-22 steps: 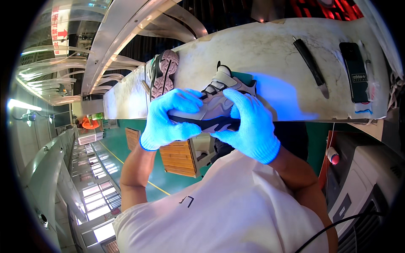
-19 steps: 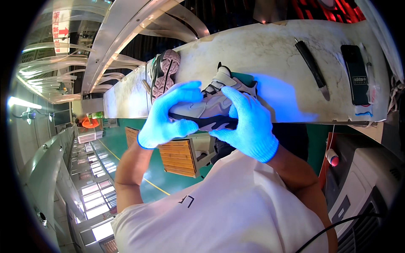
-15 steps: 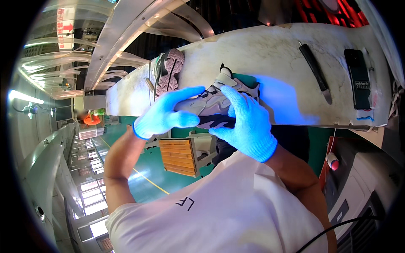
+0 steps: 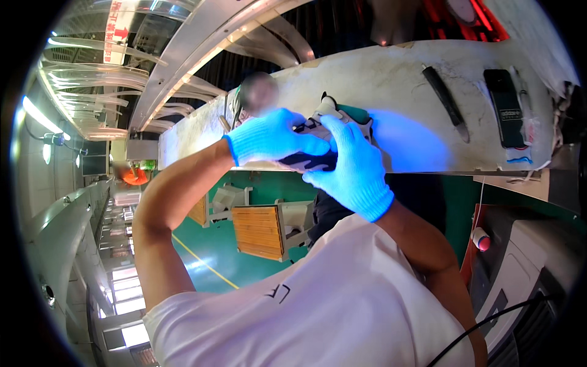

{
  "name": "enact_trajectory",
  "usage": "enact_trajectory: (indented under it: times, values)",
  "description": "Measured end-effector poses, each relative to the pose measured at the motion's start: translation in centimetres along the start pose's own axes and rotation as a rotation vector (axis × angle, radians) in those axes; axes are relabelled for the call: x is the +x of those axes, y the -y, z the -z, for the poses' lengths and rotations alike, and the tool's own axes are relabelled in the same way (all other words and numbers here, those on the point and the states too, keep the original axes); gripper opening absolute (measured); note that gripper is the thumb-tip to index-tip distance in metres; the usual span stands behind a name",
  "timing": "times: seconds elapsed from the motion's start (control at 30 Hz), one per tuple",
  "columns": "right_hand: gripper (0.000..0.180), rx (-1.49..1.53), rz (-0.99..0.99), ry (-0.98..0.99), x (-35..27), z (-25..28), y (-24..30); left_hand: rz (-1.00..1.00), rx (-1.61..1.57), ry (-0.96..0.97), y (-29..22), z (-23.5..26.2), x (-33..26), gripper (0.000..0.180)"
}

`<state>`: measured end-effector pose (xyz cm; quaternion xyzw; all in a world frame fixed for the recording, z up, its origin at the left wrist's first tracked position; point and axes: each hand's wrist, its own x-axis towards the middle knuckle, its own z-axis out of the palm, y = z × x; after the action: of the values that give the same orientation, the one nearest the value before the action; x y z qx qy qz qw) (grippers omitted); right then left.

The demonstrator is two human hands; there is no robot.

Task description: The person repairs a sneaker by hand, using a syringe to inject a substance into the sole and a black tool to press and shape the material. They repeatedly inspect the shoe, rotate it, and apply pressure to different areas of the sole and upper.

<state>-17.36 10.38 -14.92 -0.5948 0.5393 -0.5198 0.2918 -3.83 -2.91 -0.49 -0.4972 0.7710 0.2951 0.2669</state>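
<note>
Both my hands wear gloves that look bright blue under the light. Between them a grey sneaker with a dark, patterned sole side (image 4: 313, 161) is held at the table's near edge. My left hand (image 4: 272, 137) lies over the toe end, thumb stretched along the shoe's side, and hides most of the front. My right hand (image 4: 353, 165) grips the heel half, with its fingers over the upper and its thumb low on the near side. A green piece (image 4: 354, 114) sticks out at the shoe's opening. Behind my left hand stands another sneaker (image 4: 259, 96), partly blurred.
On the pale, stained worktable (image 4: 403, 79) lie a black-handled pointed tool (image 4: 446, 101) and a dark phone (image 4: 504, 109), with a white pen-like stick (image 4: 524, 104) beside it. A wooden-slatted stool (image 4: 258, 231) stands below. Red-glowing bars (image 4: 483, 18) run along the back.
My left hand has shifted right and inward along the sneaker, and now covers more of its toe. The right hand stays on the heel half. The whole view has tilted slightly.
</note>
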Motion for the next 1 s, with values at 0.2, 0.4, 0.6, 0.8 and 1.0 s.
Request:
enact_trajectory:
  times: [0.2,0.4,0.6,0.8,1.0]
  values:
    - [0.097,0.245,-0.125,-0.130,-4.0,1.5,-0.1,-0.617,-0.153,-0.365,1.0,-2.1,-5.1,0.073]
    - [0.094,0.107,-0.079,-0.136,-6.5,1.3,-1.8,-0.579,-0.120,-0.443,3.5,-4.1,-4.2,0.071]
    - [0.089,0.070,0.097,-0.184,-6.4,0.7,-2.3,-0.671,-0.227,-0.341,4.6,-4.0,-3.1,0.064]
    - [0.095,0.050,0.052,-0.143,-5.5,1.3,-2.7,-0.719,-0.176,-0.329,5.0,-3.3,-1.8,0.065]
    - [0.098,0.038,-0.034,-0.123,-5.0,1.0,-2.6,-0.735,-0.239,-0.307,6.0,-3.4,-1.1,0.065]
